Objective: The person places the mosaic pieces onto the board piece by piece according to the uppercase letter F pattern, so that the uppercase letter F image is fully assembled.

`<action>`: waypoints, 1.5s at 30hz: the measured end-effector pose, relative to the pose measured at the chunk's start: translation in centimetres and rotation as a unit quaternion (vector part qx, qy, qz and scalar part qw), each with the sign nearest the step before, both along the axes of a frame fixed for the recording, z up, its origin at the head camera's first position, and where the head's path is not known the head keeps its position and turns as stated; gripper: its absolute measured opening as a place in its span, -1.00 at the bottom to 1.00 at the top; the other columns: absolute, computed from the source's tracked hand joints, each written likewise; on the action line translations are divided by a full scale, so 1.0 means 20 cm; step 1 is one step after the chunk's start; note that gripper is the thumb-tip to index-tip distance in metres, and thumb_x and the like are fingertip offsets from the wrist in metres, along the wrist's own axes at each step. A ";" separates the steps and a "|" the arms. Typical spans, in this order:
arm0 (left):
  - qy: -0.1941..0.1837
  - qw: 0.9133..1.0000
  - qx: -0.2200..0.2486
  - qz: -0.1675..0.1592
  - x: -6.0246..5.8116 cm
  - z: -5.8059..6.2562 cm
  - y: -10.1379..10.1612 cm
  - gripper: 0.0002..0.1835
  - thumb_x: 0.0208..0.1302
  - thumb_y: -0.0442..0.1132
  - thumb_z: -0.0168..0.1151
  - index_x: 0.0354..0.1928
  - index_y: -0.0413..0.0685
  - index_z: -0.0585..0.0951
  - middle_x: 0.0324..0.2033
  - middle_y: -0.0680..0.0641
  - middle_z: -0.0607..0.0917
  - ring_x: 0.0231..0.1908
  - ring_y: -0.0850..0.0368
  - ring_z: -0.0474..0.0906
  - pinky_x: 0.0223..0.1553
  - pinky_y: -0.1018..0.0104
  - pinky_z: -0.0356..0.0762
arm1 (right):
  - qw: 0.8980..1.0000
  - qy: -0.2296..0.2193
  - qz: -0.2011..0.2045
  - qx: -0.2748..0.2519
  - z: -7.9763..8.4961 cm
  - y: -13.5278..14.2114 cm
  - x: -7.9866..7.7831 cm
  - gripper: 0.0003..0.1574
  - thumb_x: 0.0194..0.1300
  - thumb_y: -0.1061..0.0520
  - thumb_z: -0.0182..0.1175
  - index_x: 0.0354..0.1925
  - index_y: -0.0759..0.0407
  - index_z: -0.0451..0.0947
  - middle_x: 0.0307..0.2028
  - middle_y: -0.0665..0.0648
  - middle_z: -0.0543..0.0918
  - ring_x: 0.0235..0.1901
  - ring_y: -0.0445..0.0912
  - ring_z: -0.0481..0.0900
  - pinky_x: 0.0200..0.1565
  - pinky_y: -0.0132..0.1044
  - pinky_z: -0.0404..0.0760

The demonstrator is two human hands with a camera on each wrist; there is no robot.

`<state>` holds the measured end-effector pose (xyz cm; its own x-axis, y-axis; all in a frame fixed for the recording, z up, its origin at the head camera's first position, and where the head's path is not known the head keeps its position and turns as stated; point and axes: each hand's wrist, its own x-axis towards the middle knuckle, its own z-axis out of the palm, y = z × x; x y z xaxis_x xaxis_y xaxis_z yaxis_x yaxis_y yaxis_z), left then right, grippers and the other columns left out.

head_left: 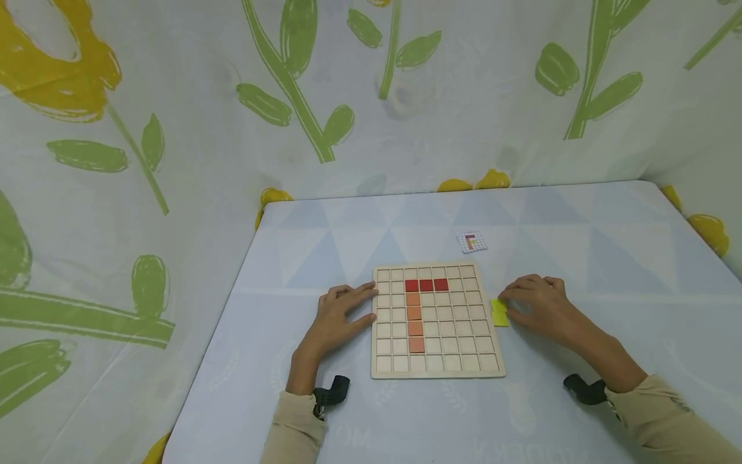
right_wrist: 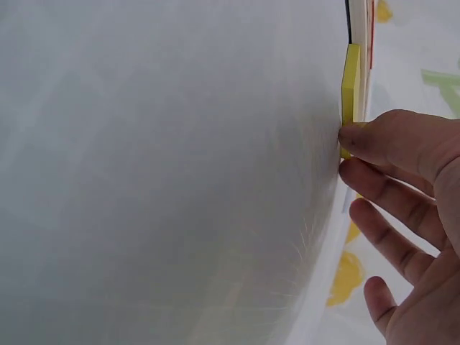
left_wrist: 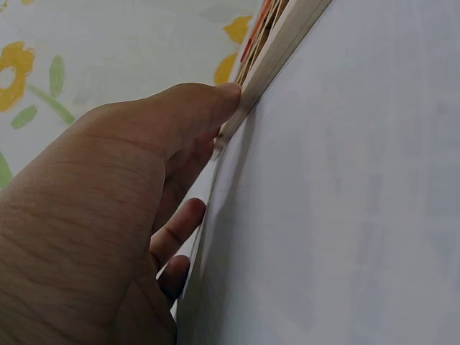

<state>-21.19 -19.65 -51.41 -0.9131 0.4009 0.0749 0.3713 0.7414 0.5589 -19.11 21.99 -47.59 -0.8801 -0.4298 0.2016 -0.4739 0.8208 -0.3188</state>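
Note:
A square wooden grid board (head_left: 438,375) lies on the table. Three red tiles (head_left: 426,285) form a row in its upper part, and a column of several orange tiles (head_left: 414,313) runs down from the row's left end. My left hand (head_left: 339,321) touches the board's left edge with thumb and fingertips, its fingers loosely extended. Just off the board's right edge lie yellow tiles (head_left: 500,317). There my right hand (head_left: 545,309) pinches a yellow tile (right_wrist: 346,152) between thumb and forefinger, the tile mostly hidden by the thumb. Another yellow tile (right_wrist: 350,85) sits beside it.
Behind the board lies a small pattern card (head_left: 472,242) showing a coloured grid shape. The table (head_left: 324,258) wears a pale blue and white triangle-patterned cover. A floral cloth (head_left: 197,96) hangs along its back and left sides.

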 end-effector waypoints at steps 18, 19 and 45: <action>0.001 1.000 0.001 0.001 0.01 0.00 -0.01 -0.43 0.37 0.12 0.24 0.40 0.32 0.48 0.41 0.29 0.36 0.28 0.01 0.23 0.21 -0.03 0.07 | 1.000 0.023 0.006 -0.013 0.01 -0.02 0.00 -0.71 0.02 0.30 0.49 -0.23 0.09 0.73 -0.20 0.09 0.69 0.02 0.15 0.51 0.05 0.35 0.14; 0.000 1.000 0.000 0.001 0.01 0.00 -0.01 -0.43 0.37 0.12 0.24 0.40 0.32 0.48 0.41 0.30 0.35 0.28 0.01 0.23 0.22 -0.03 0.07 | 0.999 0.029 0.009 -0.015 0.01 -0.02 0.00 -0.70 0.01 0.30 0.49 -0.24 0.07 0.73 -0.20 0.08 0.69 0.02 0.14 0.51 0.05 0.35 0.15; -0.004 1.000 -0.006 0.010 0.00 0.01 0.01 -0.42 0.37 0.14 0.23 0.41 0.35 0.46 0.41 0.36 0.34 0.27 0.07 0.22 0.23 -0.01 0.06 | 0.995 0.023 0.069 -0.072 0.03 -0.25 0.00 -0.69 0.01 0.27 0.53 -0.24 0.00 0.74 -0.19 -0.08 0.68 0.03 0.02 0.49 0.12 0.27 0.11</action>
<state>-21.09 -19.54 -51.21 -0.9212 0.3840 0.0632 0.3527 0.7552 0.5525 -19.11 16.96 -47.06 -0.8031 -0.5097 0.3088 -0.5958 0.6942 -0.4038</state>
